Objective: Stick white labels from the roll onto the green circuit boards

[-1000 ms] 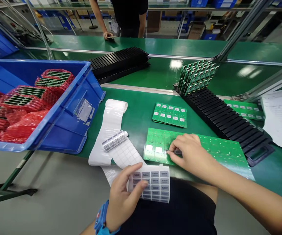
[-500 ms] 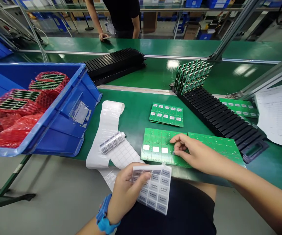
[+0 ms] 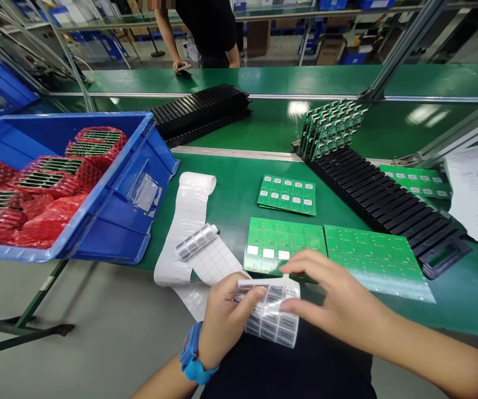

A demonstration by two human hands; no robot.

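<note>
My left hand (image 3: 230, 318), with a blue watch on its wrist, is closed on a sheet of labels (image 3: 268, 327) printed in silver-grey with dark text. The thumb presses on the sheet's front. Over the sheet's upper right corner is my right hand (image 3: 325, 291), its thumb and index finger apart. That index fingertip is at a small white tab on the top edge, and the thumb lies against the labels. Just beyond is a green circuit board panel (image 3: 301, 235) with white labels in a row, partly hidden by my right hand. A bare green panel (image 3: 371, 260) adjoins it.
Left stands a blue bin (image 3: 139, 160) with red-wrapped boards. A label roll (image 3: 197, 242) and white backing strip (image 3: 189, 208) lie beside it. Labelled panels (image 3: 287, 195) lie behind. Black racks (image 3: 388, 194) (image 3: 205, 108) flank them, one holding boards (image 3: 332, 130). Opposite stands a person (image 3: 209, 27).
My right hand has moved left and down from the circuit board panel to the label sheet, and its fingers have spread. The left hand still holds the sheet. The view has shifted slightly.
</note>
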